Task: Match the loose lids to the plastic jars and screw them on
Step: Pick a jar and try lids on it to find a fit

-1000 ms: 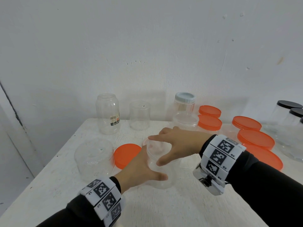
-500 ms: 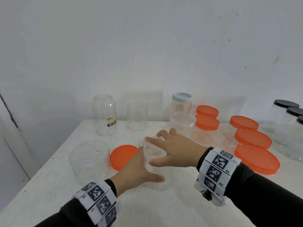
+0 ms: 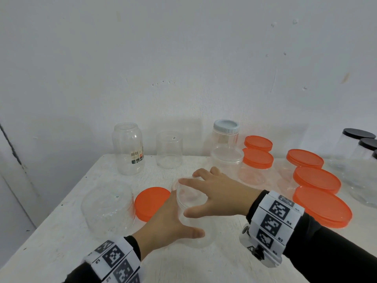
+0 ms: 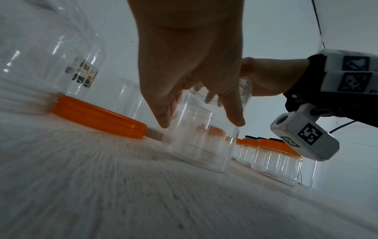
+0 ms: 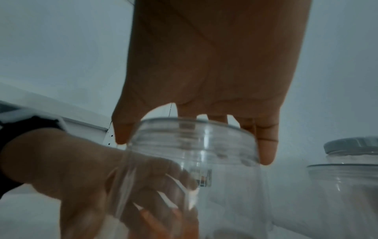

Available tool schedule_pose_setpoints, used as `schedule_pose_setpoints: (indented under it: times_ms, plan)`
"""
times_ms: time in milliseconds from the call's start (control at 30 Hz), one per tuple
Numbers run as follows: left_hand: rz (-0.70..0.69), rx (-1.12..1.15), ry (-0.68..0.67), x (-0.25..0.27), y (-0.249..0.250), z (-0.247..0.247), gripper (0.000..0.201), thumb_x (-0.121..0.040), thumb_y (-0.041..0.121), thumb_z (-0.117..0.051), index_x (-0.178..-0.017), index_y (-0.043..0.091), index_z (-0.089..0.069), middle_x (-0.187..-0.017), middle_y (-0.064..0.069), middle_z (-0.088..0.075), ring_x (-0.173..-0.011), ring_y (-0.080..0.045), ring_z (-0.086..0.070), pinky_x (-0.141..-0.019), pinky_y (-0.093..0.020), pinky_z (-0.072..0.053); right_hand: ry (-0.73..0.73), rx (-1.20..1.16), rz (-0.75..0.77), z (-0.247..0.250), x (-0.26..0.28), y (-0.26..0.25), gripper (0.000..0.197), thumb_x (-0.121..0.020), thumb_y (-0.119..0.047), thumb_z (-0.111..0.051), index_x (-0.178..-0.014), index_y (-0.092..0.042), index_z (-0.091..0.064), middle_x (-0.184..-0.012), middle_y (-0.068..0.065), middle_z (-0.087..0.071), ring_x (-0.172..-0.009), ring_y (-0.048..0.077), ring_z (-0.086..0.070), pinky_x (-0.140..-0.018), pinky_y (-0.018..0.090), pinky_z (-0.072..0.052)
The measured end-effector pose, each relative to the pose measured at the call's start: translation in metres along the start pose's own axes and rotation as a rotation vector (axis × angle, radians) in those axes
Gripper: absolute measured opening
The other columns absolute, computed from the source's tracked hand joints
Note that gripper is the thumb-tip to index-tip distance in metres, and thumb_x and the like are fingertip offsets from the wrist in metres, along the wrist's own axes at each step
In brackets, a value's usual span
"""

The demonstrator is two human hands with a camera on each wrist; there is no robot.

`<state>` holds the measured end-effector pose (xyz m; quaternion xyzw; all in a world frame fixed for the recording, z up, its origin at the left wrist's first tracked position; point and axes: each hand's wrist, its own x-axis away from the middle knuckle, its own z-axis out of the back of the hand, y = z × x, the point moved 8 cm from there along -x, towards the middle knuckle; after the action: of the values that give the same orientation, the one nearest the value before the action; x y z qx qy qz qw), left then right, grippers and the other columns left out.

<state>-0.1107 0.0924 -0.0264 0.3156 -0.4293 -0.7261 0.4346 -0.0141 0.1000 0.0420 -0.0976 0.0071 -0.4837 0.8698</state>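
A clear plastic jar [image 3: 201, 231] stands on the white table [image 3: 183, 266] in front of me. My left hand [image 3: 169, 221] grips its body from the left, with the thumb across the near side. A clear lid [image 3: 188, 198] sits on the jar's mouth. My right hand [image 3: 190, 198] comes from the right and holds this lid by its rim between thumb and fingers. The left wrist view shows the left hand's fingertips [image 4: 163, 119] on the jar [image 4: 200, 145]. In the right wrist view the lid [image 5: 192, 140] sits under my right hand [image 5: 196, 145].
A loose orange lid [image 3: 152, 202] lies left of the jar, beside a large clear jar [image 3: 108, 209]. Two uncapped jars [image 3: 128, 149] stand at the back. Jars with orange lids [image 3: 316, 178], a pale blue lid [image 3: 226, 126] and black lids [image 3: 359, 133] crowd the right.
My right hand has turned on the clear lid, its wrist swinging down and toward me. My left hand has kept its hold on the jar.
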Motion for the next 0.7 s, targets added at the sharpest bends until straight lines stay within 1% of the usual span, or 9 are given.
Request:
schedule_pose_setpoints:
  times_ms: [100,167,233,300,367,467,533,633,700]
  plan:
    - [-0.004,-0.004,0.008,0.000,0.000,0.000,0.115,-0.058,0.044,-0.089,-0.143,0.056,-0.013,-0.139,0.037,-0.037,-0.128,0.014,-0.037,-0.102,-0.014,-0.038,0.017,0.073,0.016,-0.001,0.000,-0.001,0.080,-0.077,-0.076,-0.046,-0.147,-0.047,-0.019,-0.147,-0.002,-0.030,-0.121,0.024,-0.028,-0.100,0.036,-0.030]
    - [0.001,-0.007,0.019,0.000,-0.001,0.001,0.110,-0.057,0.044,-0.089,-0.135,0.065,-0.015,-0.135,0.040,-0.039,-0.125,0.016,-0.038,-0.097,-0.012,-0.039,0.021,0.112,0.024,-0.002,-0.001,-0.001,0.080,-0.079,-0.076,-0.043,-0.147,-0.045,-0.017,-0.147,0.000,-0.030,-0.119,0.026,-0.029,-0.101,0.037,-0.030]
    - [0.004,-0.007,0.025,0.000,0.000,0.001,0.105,-0.057,0.043,-0.089,-0.127,0.073,-0.017,-0.133,0.041,-0.040,-0.124,0.016,-0.039,-0.097,-0.014,-0.041,0.023,0.145,0.037,-0.004,-0.001,-0.002,0.081,-0.079,-0.076,-0.040,-0.149,-0.043,-0.015,-0.148,0.002,-0.029,-0.118,0.026,-0.029,-0.102,0.037,-0.029]
    - [0.008,-0.006,0.018,0.001,0.001,0.000,0.104,-0.058,0.043,-0.088,-0.127,0.074,-0.018,-0.134,0.041,-0.040,-0.125,0.015,-0.040,-0.097,-0.014,-0.042,0.015,0.136,0.057,-0.004,-0.001,-0.002,0.081,-0.080,-0.076,-0.040,-0.149,-0.043,-0.014,-0.148,0.001,-0.027,-0.120,0.025,-0.027,-0.104,0.038,-0.028]
    - [0.012,-0.019,0.011,0.001,0.001,0.000,0.106,-0.059,0.045,-0.088,-0.132,0.070,-0.015,-0.135,0.042,-0.038,-0.125,0.017,-0.038,-0.096,-0.010,-0.041,-0.020,0.065,0.072,-0.003,-0.002,0.000,0.082,-0.077,-0.078,-0.045,-0.147,-0.046,-0.016,-0.146,-0.004,-0.027,-0.121,0.021,-0.025,-0.102,0.037,-0.029]
    - [0.065,-0.035,0.018,0.003,-0.002,0.004,0.109,-0.057,0.050,-0.088,-0.136,0.066,-0.014,-0.133,0.044,-0.039,-0.123,0.020,-0.038,-0.092,-0.007,-0.039,-0.104,-0.091,0.084,0.005,-0.013,0.008,0.074,-0.077,-0.077,-0.050,-0.142,-0.049,-0.029,-0.135,-0.012,-0.037,-0.119,0.012,-0.030,-0.100,0.034,-0.033]
    - [0.105,-0.041,-0.006,0.006,-0.003,0.004,0.111,-0.057,0.048,-0.088,-0.137,0.064,-0.013,-0.131,0.044,-0.040,-0.122,0.019,-0.039,-0.093,-0.006,-0.039,-0.121,-0.203,0.086,0.015,-0.027,0.016,0.062,-0.083,-0.073,-0.048,-0.137,-0.043,-0.044,-0.131,-0.013,-0.046,-0.114,0.006,-0.042,-0.099,0.029,-0.036]
    - [0.127,-0.052,-0.034,0.012,0.000,0.006,0.111,-0.056,0.048,-0.089,-0.136,0.065,-0.013,-0.130,0.048,-0.037,-0.124,0.020,-0.036,-0.096,-0.006,-0.037,-0.055,-0.232,0.084,0.029,-0.057,0.029,0.053,-0.088,-0.065,-0.048,-0.130,-0.033,-0.056,-0.121,-0.011,-0.053,-0.089,-0.004,-0.047,-0.087,0.022,-0.036]
    - [0.135,-0.045,-0.025,0.018,0.005,0.010,0.110,-0.056,0.050,-0.088,-0.137,0.066,-0.015,-0.133,0.047,-0.036,-0.125,0.019,-0.036,-0.097,-0.005,-0.037,0.015,-0.233,0.064,0.038,-0.080,0.039,0.048,-0.090,-0.059,-0.050,-0.127,-0.029,-0.058,-0.119,-0.008,-0.054,-0.086,-0.004,-0.047,-0.084,0.021,-0.035]
